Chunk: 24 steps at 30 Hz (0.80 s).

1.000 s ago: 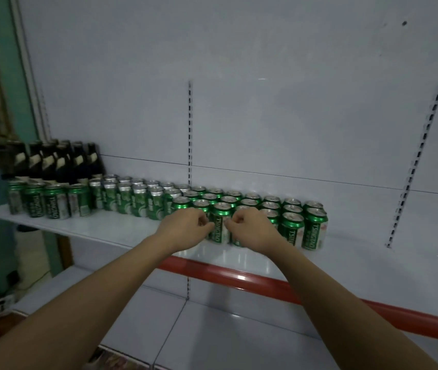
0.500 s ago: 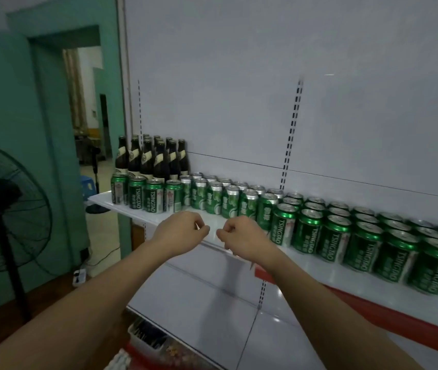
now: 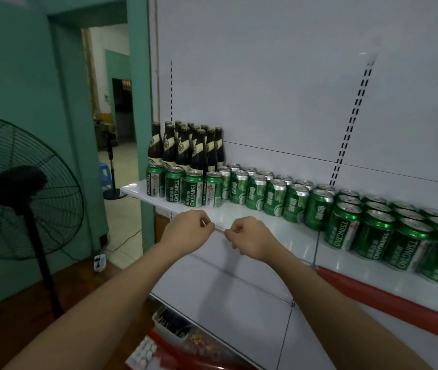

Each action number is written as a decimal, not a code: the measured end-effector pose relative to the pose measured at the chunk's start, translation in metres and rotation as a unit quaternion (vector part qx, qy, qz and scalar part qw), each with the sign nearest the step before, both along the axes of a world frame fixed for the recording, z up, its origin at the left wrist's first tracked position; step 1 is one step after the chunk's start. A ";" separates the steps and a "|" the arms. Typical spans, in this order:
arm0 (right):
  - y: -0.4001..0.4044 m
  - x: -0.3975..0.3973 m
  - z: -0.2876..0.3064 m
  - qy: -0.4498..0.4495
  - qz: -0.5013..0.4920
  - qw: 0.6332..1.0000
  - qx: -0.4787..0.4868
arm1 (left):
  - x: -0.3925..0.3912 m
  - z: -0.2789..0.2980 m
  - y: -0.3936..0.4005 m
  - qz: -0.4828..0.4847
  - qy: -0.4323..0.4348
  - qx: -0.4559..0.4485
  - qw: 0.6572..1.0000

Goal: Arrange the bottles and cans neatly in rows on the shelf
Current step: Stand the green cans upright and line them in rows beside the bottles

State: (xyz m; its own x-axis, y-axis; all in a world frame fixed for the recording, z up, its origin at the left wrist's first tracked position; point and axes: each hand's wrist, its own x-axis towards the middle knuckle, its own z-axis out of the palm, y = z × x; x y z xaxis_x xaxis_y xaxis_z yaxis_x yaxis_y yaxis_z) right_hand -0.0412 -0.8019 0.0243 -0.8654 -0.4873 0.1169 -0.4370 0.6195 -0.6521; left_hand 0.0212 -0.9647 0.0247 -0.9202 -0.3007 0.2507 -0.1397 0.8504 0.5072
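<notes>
Several dark beer bottles (image 3: 185, 148) stand in a tight group at the back left of the white shelf (image 3: 252, 222). Green Tsingtao cans (image 3: 193, 188) line up in front of them. More green cans (image 3: 295, 202) run in rows to the right, and the nearest ones (image 3: 372, 231) sit at the right edge of view. My left hand (image 3: 185, 231) and my right hand (image 3: 249, 241) hover side by side at the shelf's front edge, below the cans. Both are curled into loose fists with nothing in them.
A standing fan (image 3: 23, 188) is on the left, in front of a green wall and an open doorway (image 3: 113, 116). A red strip (image 3: 388, 297) runs along the shelf front on the right. Below, a lower shelf panel and some packaged goods (image 3: 169, 340) show.
My view has swung left along the shelf, and the bottles and the fan have come into sight. Both hands have drawn back from the cans and stay curled in front of the shelf edge.
</notes>
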 end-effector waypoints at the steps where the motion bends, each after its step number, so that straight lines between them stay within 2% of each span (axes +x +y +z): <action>1: -0.001 -0.004 -0.003 -0.001 -0.002 1.000 0.002 | -0.004 -0.004 -0.003 0.002 0.002 0.013 1.000; 11: -0.026 -0.086 -0.020 -0.034 0.003 0.999 -0.023 | -0.076 -0.034 -0.015 -0.009 0.042 0.149 0.988; 19: -0.079 -0.174 -0.025 -0.078 0.007 0.988 -0.132 | -0.157 -0.049 -0.031 -0.016 0.106 0.189 0.976; 24: -0.091 -0.189 -0.035 -0.103 0.064 0.978 -0.172 | -0.180 -0.067 -0.026 0.006 0.150 0.200 0.968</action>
State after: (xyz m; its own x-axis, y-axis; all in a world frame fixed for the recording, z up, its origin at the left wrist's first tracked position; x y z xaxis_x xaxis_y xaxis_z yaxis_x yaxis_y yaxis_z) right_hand -0.2301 -0.8926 -0.0104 -0.8227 -0.5550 0.1227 -0.3337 0.2968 -0.8947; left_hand -0.1585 -0.9910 -0.0423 -0.8196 -0.4398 0.3672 0.0555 0.5769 0.8149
